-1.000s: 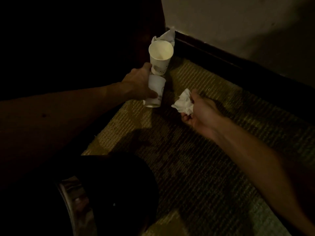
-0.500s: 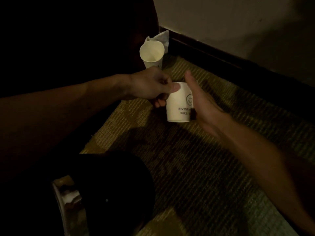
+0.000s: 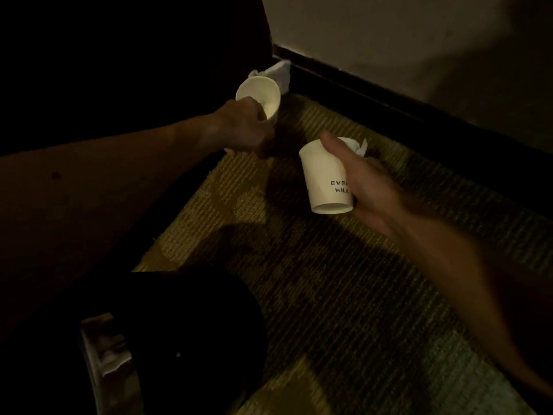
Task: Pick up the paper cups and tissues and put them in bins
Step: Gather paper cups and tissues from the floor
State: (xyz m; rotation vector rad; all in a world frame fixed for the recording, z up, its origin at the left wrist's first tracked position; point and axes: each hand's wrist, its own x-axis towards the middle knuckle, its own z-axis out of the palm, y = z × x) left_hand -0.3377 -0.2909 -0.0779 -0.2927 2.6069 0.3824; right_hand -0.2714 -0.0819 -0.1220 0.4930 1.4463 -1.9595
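Holding: the left grip (image 3: pixel 242 130) has the plain paper cup (image 3: pixel 260 94); the right grip (image 3: pixel 365 187) has the printed paper cup (image 3: pixel 324 181).
left grip: a bare hand at 11 o'clock from mid-frame, clenched round the plain paper cup, fingers curled at its near side and rim.
plain paper cup: white, tilted, open mouth turned toward the camera, at 1 o'clock of the left grip. Whether its base touches the floor cannot be told.
loose tissue (image 3: pixel 279 74): white and crumpled, in the corner at 1 o'clock of the plain paper cup, just behind it, against the baseboard (image 3: pixel 389 94).
right grip: a bare hand at 2 o'clock from mid-frame, grasping the printed paper cup, thumb laid along its front, fingers hidden behind.
printed paper cup: white, held above the carpet (image 3: pixel 344 295), base toward the camera; black letters "EVE" and "WILL" show beside the palm.
crumpled tissue (image 3: pixel 357 145): white, at the printed cup's mouth, at 1 o'clock of that cup, touching the right grip's fingers. Inside the cup or only beside its rim: cannot tell.
bin (image 3: pixel 179 339): at 7 o'clock, dark round top, a shiny metal side at its 9 o'clock, well apart from both cups.
carpet: olive, ribbed, partly in shadow.
wall (image 3: pixel 389 34): pale, at 1 o'clock, above the dark baseboard.
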